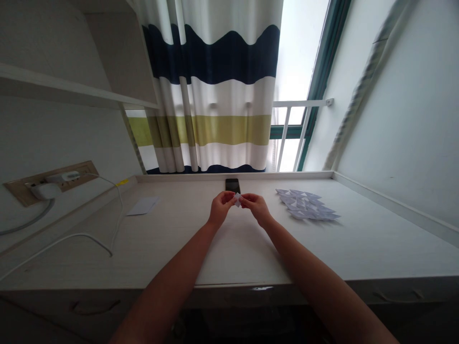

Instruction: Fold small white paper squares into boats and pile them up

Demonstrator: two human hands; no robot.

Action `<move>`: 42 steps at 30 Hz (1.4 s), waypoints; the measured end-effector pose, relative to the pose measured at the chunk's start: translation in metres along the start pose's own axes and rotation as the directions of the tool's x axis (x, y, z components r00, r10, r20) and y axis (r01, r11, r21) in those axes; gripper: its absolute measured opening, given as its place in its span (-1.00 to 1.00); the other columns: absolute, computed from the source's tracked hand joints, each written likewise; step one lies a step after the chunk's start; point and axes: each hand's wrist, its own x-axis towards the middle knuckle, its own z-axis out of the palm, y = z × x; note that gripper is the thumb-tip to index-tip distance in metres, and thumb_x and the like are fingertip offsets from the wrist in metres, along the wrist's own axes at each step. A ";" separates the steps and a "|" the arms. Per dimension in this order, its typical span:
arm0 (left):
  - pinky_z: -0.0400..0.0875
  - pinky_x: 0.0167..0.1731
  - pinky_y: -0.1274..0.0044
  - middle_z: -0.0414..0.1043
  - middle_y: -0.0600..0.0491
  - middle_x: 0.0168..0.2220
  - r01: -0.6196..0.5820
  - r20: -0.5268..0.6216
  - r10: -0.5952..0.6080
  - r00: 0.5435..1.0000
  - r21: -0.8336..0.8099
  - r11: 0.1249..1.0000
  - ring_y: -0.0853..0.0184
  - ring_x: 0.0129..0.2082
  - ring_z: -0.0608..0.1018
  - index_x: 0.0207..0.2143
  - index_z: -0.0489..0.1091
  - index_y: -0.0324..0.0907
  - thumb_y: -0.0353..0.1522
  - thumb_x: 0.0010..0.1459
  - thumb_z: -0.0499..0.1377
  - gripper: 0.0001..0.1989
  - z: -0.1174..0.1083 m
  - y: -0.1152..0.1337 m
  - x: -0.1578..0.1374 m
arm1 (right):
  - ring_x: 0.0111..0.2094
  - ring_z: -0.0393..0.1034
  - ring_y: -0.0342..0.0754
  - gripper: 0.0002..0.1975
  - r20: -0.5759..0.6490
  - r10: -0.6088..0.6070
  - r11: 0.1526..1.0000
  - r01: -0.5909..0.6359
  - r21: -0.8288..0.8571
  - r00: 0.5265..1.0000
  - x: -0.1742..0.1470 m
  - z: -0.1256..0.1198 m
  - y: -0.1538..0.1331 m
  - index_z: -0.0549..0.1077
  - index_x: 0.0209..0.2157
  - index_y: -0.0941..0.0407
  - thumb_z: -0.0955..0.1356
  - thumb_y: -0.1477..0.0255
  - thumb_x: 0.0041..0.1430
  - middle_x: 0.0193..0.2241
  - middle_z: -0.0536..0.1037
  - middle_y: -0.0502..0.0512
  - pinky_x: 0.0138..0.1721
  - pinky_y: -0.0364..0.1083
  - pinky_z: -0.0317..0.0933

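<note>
A small folded piece of white paper [237, 199] is held up between my two hands over the middle of the desk. My left hand [221, 206] pinches its left side with thumb and fingers. On the opposite side, my right hand [255, 205] grips the paper in the same way. Just behind the hands lies a dark phone [232, 185], its near end partly hidden by them. To the right, several folded white paper pieces [304, 204] rest in rows on the desk. A flat stack of white paper [143, 206] lies on the left.
The pale desk [172, 248] has a raised rim [201, 177] along the back. A white cable [116, 224] runs from the wall socket [53, 180] across the desk's left side. Behind hangs a striped curtain [229, 100] beside a window. A shelf [71, 91] juts out at upper left.
</note>
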 end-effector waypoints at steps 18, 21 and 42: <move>0.32 -0.42 0.52 0.44 0.04 -0.50 0.079 -0.017 -0.080 0.997 -0.053 0.996 0.39 -0.47 0.44 -0.46 0.39 -0.27 -0.32 -0.26 0.29 -0.73 -0.002 0.000 0.002 | -0.56 0.25 -0.19 -0.74 0.016 -0.003 0.993 0.005 -0.114 1.000 -0.002 0.000 -0.005 0.49 -0.48 0.18 0.39 0.28 -0.21 -0.58 0.48 0.03 -0.48 -0.14 0.14; 0.31 -0.43 0.54 0.45 0.03 -0.48 0.093 0.026 -0.092 0.995 -0.047 0.995 0.41 -0.47 0.44 -0.42 0.40 -0.27 -0.31 -0.24 0.28 -0.72 -0.003 -0.004 0.003 | -0.57 0.23 -0.19 -0.75 0.023 -0.005 0.993 0.008 -0.119 1.000 -0.002 -0.001 -0.005 0.49 -0.49 0.18 0.39 0.28 -0.21 -0.60 0.47 0.02 -0.47 -0.14 0.13; 0.29 -0.50 0.57 0.37 0.09 -0.61 0.224 0.173 -0.224 0.959 0.018 0.974 0.48 -0.59 0.37 -0.57 0.42 -0.26 -0.29 -0.27 0.29 -0.79 -0.002 -0.001 0.000 | -0.60 0.23 -0.19 -0.84 -0.024 -0.061 0.992 0.058 -0.115 0.998 0.001 0.000 0.002 0.38 -0.62 0.16 0.37 0.35 -0.21 -0.68 0.37 -0.07 -0.50 -0.16 0.11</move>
